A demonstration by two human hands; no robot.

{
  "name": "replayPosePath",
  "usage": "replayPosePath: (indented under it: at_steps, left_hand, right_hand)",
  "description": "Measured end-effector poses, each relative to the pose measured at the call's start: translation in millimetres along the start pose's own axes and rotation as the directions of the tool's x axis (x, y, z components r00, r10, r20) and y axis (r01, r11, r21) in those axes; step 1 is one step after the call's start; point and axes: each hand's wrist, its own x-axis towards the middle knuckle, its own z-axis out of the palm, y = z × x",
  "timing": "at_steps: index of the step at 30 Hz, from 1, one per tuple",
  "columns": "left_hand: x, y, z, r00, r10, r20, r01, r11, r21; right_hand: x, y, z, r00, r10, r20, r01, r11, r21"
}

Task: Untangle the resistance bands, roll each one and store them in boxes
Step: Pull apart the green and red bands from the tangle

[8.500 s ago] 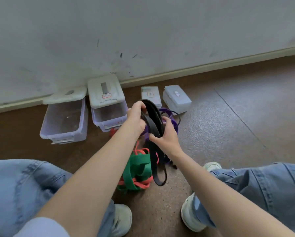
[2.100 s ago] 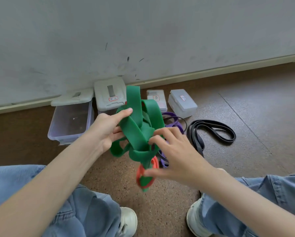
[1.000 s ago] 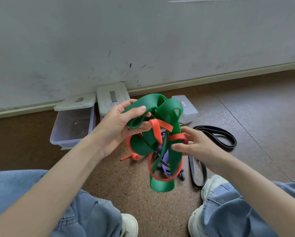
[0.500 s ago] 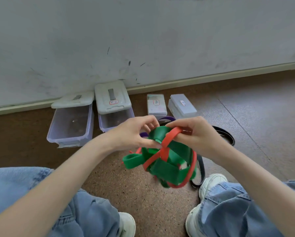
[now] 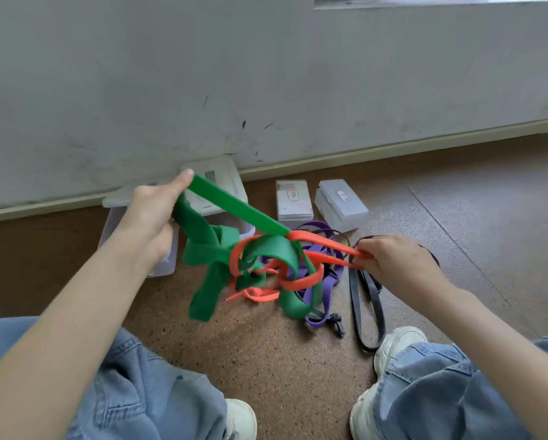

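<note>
A wide green band (image 5: 234,206) and a thin orange band (image 5: 301,282) hang knotted together in the air between my hands. My left hand (image 5: 152,211) grips the green band up at the left, stretching one strand taut. My right hand (image 5: 390,258) pinches a loop of the orange band, drawn out to the right. A purple band (image 5: 330,277) lies on the floor under the knot. The black band (image 5: 366,309) lies loose on the floor beside my right hand.
Against the wall stand two larger clear boxes (image 5: 168,268) with white lids (image 5: 222,182), partly hidden by my left hand, and two small closed boxes (image 5: 293,200) (image 5: 342,201). My knees in jeans and white shoes (image 5: 393,341) frame the brown floor.
My hands have pulled apart: the left went up and left with the green band, the right went right with the orange loop. The bundle has opened out from a tight ball.
</note>
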Motion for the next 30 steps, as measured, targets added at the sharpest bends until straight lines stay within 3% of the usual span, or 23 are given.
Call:
replayPosePath:
  at_steps: [2,3,4,5,6,7,8,10,11,15,18,21,23,24,26,28,30]
  left_hand:
    - [0.4,-0.6,-1.2,0.998,0.053,-0.035,-0.054,0.998,-0.028]
    - [1.9,-2.3,-0.5,0.994,0.107,-0.004,-0.107,0.992,0.063]
    - [3.9,-4.7,0.8,0.986,0.159,0.058,-0.169,0.957,0.236]
    - [5.1,-7.0,1.9,0.972,0.181,0.151,-0.230,0.864,0.449]
    - [4.0,-10.0,3.0,0.953,0.140,0.270,-0.284,0.729,0.623]
    - [3.4,-16.9,3.6,0.918,0.030,0.396,-0.335,0.596,0.730]
    - [1.6,-26.2,4.1,0.860,-0.114,0.498,-0.393,0.476,0.787]
    - [-6.7,-44.0,6.8,0.741,-0.325,0.588,-0.480,0.357,0.802]
    - [-11.1,-50.6,8.7,0.708,-0.343,0.617,-0.490,0.391,0.779]
    - [-23.1,-60.7,23.7,0.674,-0.133,0.726,-0.432,0.726,0.535]
    - [-37.7,-65.3,36.7,0.569,-0.179,0.803,-0.404,0.789,0.462]
    - [-41.0,-51.5,38.8,0.603,-0.171,0.779,-0.293,0.861,0.415]
    - [-40.3,-37.4,38.4,0.582,-0.125,0.804,-0.144,0.956,0.254]
    - [-42.8,-30.3,39.2,0.572,-0.099,0.814,-0.074,0.982,0.172]
    - [-51.6,-19.1,41.7,0.576,-0.047,0.816,0.025,0.999,0.040]
    - [-58.1,-14.1,44.4,0.585,0.003,0.811,0.045,0.998,-0.036]
    - [-61.3,-10.6,46.7,0.607,0.029,0.794,0.048,0.996,-0.073]
  right_hand:
    - [-1.5,0.3,2.5,0.998,0.036,0.050,-0.035,0.999,-0.023]
    - [-0.1,-0.2,3.5,0.997,0.023,0.072,-0.028,0.997,0.067]
    - [0.8,-2.6,4.0,0.996,0.000,0.088,-0.024,0.963,0.268]
    - [0.4,-8.8,2.2,0.995,-0.019,0.103,-0.040,0.839,0.542]
    - [0.4,-17.6,-1.5,0.992,-0.024,0.121,-0.081,0.615,0.784]
    - [0.6,-25.4,-5.6,0.992,-0.031,0.123,-0.102,0.379,0.920]
    - [1.3,-31.4,-8.7,0.995,-0.034,0.094,-0.084,0.235,0.968]
    - [4.4,-40.1,-13.6,0.998,-0.061,0.009,0.002,0.173,0.985]
    - [5.6,-43.2,-16.1,0.996,-0.086,-0.034,0.051,0.207,0.977]
    - [3.2,-49.6,-16.7,0.970,-0.221,-0.100,0.167,0.307,0.937]
    - [1.8,-43.9,-19.9,0.964,-0.225,-0.142,0.204,0.288,0.936]
    - [2.1,-23.8,-28.6,0.977,-0.180,-0.113,0.180,0.420,0.889]
    - [-0.1,-15.2,-31.0,0.971,-0.236,0.030,0.099,0.512,0.854]
    - [-1.0,-14.0,-30.0,0.964,-0.253,0.081,0.053,0.484,0.874]
    - [0.5,-18.5,-25.3,0.983,-0.167,0.076,-0.025,0.290,0.957]
    - [3.4,-25.0,-19.7,0.996,0.081,0.030,-0.042,0.141,0.989]
    - [3.9,-30.2,-12.8,0.966,0.254,0.050,-0.068,0.065,0.996]
